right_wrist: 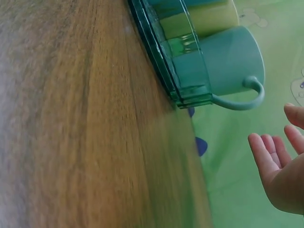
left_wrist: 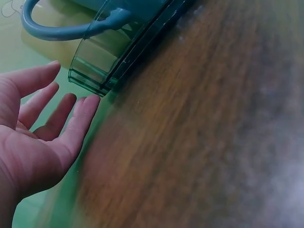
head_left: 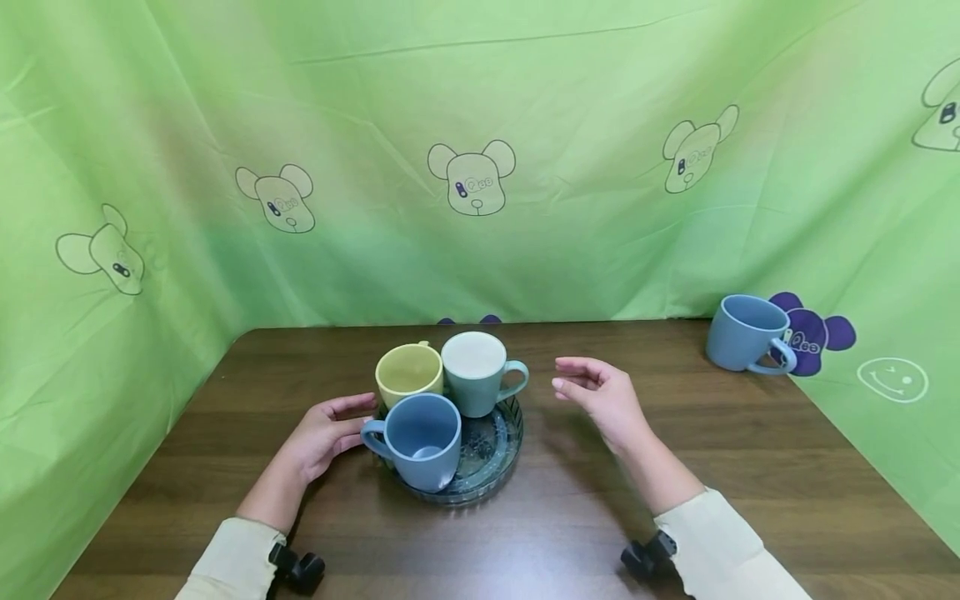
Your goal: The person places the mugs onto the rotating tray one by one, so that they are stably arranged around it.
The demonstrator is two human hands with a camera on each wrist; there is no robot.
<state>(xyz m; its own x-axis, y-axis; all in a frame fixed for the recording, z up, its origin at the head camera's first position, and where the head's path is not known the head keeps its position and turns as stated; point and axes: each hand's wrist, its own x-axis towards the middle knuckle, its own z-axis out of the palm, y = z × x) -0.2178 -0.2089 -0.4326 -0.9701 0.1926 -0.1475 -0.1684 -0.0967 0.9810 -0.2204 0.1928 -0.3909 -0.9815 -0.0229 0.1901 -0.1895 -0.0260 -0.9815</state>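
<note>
A round glass tray (head_left: 487,483) with a raised rim stands on the table and bears three mugs: a blue mug (head_left: 423,446) in front, a yellow mug (head_left: 408,375) behind it and a teal mug (head_left: 474,379) at the back right. My left hand (head_left: 324,435) is at the tray's left side, fingers extended by the blue mug's handle; in the left wrist view its fingertips (left_wrist: 92,102) come right up to the glass rim. To the right of the teal mug's handle, my right hand (head_left: 600,400) hovers apart from the tray with loosely bent fingers and holds nothing.
Another blue mug (head_left: 742,333) stands at the table's far right corner, its handle toward the right. Behind the brown wooden table (head_left: 750,467) hangs a green cloth (head_left: 570,242) printed with mouse faces. Both wrists wear black camera mounts.
</note>
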